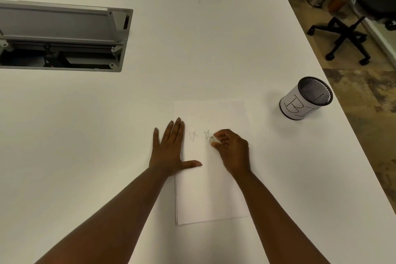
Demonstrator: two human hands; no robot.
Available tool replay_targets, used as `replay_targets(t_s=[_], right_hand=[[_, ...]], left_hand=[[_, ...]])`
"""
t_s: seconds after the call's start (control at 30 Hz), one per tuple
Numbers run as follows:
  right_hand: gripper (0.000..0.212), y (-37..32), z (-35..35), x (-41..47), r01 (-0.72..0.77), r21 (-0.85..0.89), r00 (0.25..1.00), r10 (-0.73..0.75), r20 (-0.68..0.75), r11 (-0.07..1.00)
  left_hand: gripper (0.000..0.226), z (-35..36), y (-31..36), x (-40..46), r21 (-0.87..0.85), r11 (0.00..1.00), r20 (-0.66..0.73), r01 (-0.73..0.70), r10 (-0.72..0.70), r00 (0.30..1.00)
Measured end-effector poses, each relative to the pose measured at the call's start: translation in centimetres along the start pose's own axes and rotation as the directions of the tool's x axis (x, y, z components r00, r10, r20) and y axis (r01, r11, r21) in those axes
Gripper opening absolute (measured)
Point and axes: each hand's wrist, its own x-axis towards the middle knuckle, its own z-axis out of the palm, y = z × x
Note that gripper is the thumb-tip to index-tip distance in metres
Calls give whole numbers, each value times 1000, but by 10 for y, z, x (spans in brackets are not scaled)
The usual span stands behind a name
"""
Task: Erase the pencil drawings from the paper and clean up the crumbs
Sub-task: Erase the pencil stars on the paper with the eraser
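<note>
While your left hand [169, 150] lies flat on the paper [214, 191], your right hand's [233, 152] fingers [218, 135] pinch the eraser [213, 140] on a drawing [207, 134]

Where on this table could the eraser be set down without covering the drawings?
Bare table lies between the paper and the open cable hatch, and between paper and mesh cup. It is crowded mid-paper, around the left hand, right hand and eraser.
</note>
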Motion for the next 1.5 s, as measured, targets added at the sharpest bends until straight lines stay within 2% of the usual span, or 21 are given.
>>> replay_targets(t_s=[0.07, 0.17, 0.4, 0.5, 0.77, 1.03, 1.4, 1.5], right_hand=[[22, -11, 13, -3, 68, 18, 996, -69, 55, 998], [16, -20, 27, -7, 142, 4, 984, -141, 109, 990], [12, -23, 34, -4, 173, -53, 978, -165, 126, 984], [13, -26, 35, 4, 180, -85, 979, -169, 117, 980], [22, -34, 43, 28, 96, -162, 995, -88, 55, 982], [23, -35, 39, -2, 48, -85, 986, -34, 163, 995], [24, -45, 46, 36, 25, -131, 995, -12, 102, 991], [23, -45, 45, 33, 9, -142, 992, 9, 129, 990]], left_hand=[[140, 0, 0, 2, 6, 1000, 8, 17, -17, 1000], [147, -2, -1, 4, 42, 998, 33, 38, -40, 999], [147, -3, 0, 4, 63, 997, 53, 50, -54, 997], [138, -2, 0, 5, 72, 995, 54, 64, -68, 996], [126, -2, 2, 4, 75, 993, 62, 91, -96, 993], [123, -4, 4, 4, 81, 993, 68, 88, -93, 993], [126, -3, 3, 4, 94, 991, 70, 91, -98, 993], [126, -2, 3, 4, 82, 992, 68, 95, -101, 993]])
